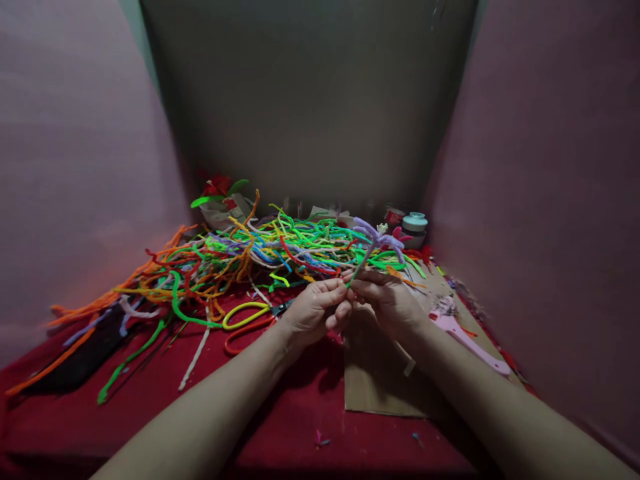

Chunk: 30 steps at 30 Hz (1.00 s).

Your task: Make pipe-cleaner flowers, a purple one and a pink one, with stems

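Observation:
A purple pipe-cleaner flower [376, 235] with a pale centre stands tilted above my hands, its stem running down between my fingertips. My left hand [320, 303] pinches the green lower part of the stem. My right hand [385, 293] is closed around the stem from the other side, its fingertips meeting those of the left. Just left of my left hand lie scissors [247, 317] with one yellow and one red handle, their blades partly hidden behind the hand. Below my right hand is a sheet of cardboard [375, 380].
A large heap of coloured pipe cleaners [280, 247] spreads across the red cloth [300, 427]. At right lie a pink-handled tool [470, 343] and scraps. A lidded jar [415, 227] stands at the back right, a potted red flower [217, 187] at the back left. Walls close in both sides.

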Motion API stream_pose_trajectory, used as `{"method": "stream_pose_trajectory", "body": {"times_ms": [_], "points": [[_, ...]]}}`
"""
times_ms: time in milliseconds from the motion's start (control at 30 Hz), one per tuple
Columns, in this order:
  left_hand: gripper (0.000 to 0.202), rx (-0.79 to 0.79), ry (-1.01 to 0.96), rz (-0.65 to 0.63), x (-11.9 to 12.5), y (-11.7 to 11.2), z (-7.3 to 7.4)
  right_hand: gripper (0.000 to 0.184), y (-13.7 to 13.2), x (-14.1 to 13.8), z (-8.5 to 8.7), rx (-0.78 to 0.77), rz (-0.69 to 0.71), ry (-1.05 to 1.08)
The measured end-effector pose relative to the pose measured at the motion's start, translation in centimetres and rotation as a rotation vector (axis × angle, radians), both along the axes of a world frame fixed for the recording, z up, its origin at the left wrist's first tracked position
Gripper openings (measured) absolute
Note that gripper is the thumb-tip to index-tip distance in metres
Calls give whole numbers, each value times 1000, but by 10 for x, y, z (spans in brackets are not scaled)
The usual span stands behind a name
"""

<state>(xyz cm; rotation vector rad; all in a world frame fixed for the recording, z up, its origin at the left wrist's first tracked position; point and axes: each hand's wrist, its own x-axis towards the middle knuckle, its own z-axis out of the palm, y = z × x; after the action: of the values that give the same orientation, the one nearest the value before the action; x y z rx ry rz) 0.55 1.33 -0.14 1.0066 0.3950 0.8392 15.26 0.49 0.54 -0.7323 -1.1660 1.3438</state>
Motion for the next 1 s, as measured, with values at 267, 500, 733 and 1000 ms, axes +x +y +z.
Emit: {"method": "stream_pose_trajectory", "body": {"times_ms": [267, 500, 733, 1000], "points": [[21, -55, -78, -102, -1, -4, 2, 13, -2, -1, -1, 30, 40, 47], [33, 38, 126, 141, 1, 0, 2, 19, -1, 0, -4, -85, -79, 82], [41, 65, 355, 367, -6, 12, 4, 16, 0, -3, 0, -196, -112, 202], [39, 101, 445, 371, -5, 15, 2, 13, 3, -1, -6, -193, -123, 120]]}}
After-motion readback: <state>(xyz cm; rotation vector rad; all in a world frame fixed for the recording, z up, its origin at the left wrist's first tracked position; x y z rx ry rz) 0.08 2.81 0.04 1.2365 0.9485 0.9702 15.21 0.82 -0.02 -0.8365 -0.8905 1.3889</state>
